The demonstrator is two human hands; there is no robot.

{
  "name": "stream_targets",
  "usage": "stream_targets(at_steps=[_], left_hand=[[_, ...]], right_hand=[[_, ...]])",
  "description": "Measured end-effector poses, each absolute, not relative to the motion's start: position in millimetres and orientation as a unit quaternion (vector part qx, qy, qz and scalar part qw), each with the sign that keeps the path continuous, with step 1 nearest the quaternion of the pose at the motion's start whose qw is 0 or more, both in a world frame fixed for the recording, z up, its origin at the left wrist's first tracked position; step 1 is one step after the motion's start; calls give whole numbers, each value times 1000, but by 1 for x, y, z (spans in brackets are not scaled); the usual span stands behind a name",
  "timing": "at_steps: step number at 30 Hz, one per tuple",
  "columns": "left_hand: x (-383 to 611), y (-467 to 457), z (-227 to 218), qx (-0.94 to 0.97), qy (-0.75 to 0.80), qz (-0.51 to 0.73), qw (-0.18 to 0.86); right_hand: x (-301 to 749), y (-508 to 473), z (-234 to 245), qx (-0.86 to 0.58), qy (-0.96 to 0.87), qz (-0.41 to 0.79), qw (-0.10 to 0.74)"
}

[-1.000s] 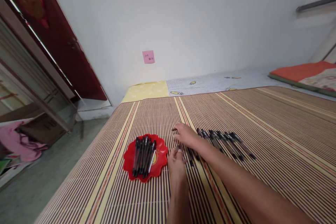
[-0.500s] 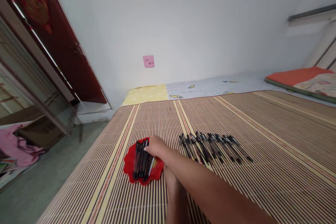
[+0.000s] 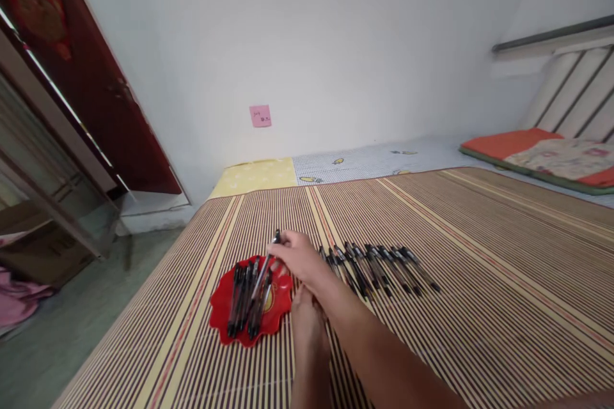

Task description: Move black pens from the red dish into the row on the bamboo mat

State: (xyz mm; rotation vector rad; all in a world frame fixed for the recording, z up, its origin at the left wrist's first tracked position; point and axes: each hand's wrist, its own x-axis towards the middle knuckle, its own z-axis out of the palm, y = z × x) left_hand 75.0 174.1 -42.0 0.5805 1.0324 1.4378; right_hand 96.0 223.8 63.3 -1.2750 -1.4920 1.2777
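My right hand (image 3: 295, 255) is closed in a pinch around the upper end of a black-capped pen (image 3: 265, 268). The pen slants over a red scalloped plate (image 3: 221, 310), its lower end among several dark pens (image 3: 238, 307) lying side by side on that plate. Just below my right wrist is my left hand (image 3: 304, 310), close to the plate's right rim. My right arm crosses over it and hides its fingers, so I cannot tell whether they touch the rim. To the right, a row of similar pens (image 3: 378, 265) lies slanted on the striped mat (image 3: 460, 332).
The mat covers a bed against a white wall (image 3: 359, 45) with a pink note (image 3: 259, 115). A folded orange and floral cloth (image 3: 542, 147) lies at the far right. On the left are a dark red door (image 3: 119, 115) and a cardboard box (image 3: 48, 249) on the floor.
My right hand has risen from the pens on the plate, now pinching a pen at a slant. The view has shifted, so the plate appears further left.
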Motion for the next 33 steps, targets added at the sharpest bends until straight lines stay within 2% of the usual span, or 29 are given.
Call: stream_targets(at_steps=[3,5,7,12,20,29,33], left_hand=[[77,166,-30,215,361,604,677],[76,161,-22,222,309,545,748],[77,157,-17,269,308,490,770],[93,152,-19,386,392,469,691],[96,150,-21,475,437,471,601],[85,146,-19,455,389,402,693],[79,146,-16,448,380,376,716]], right_hand=[[159,185,59,-420,-497,568,504],[197,166,40,-428,-454,553,552],[223,156,14,-470,-410,523,581],[234,159,-29,-481,-366,526,598],[235,165,-32,-513,-408,489,575],[234,163,-36,-466,-416,509,592],[251,165,-28,-473,-248,438,723]])
